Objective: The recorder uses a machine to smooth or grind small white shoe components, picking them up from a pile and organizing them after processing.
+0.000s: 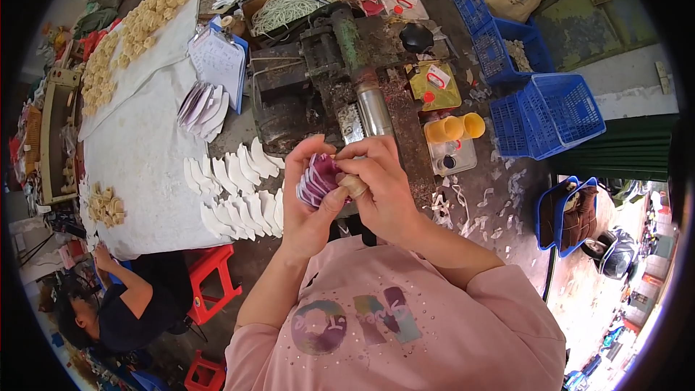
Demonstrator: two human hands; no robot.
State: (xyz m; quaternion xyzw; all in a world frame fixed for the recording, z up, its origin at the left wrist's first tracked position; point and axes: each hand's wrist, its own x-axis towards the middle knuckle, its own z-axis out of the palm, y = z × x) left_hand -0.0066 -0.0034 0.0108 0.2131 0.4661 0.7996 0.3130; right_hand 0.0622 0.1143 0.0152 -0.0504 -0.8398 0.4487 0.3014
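Note:
In front of my chest, my left hand [308, 221] is closed around a small stack of purple pieces with white edges [313, 182]. The fingers of my right hand [380, 185] pinch the same stack at its right side. Something tan [353, 186], perhaps a finger cover, shows at the right thumb. Just left of my hands, white curved pieces [235, 170] lie in two overlapping rows on the table. Beyond them rests a fanned pile of similar purple-edged pieces [203, 110], beside a clipboard with a written sheet [217, 58]. What material the pieces are cannot be made out.
A machine with a metal cylinder [374, 112] stands right ahead. Yellow cups [452, 127] and containers sit to its right, with blue crates [554, 116] beyond. A white cloth [145, 166] bears tan pieces. Someone in dark clothes [119, 304] sits left, near a red stool [211, 282].

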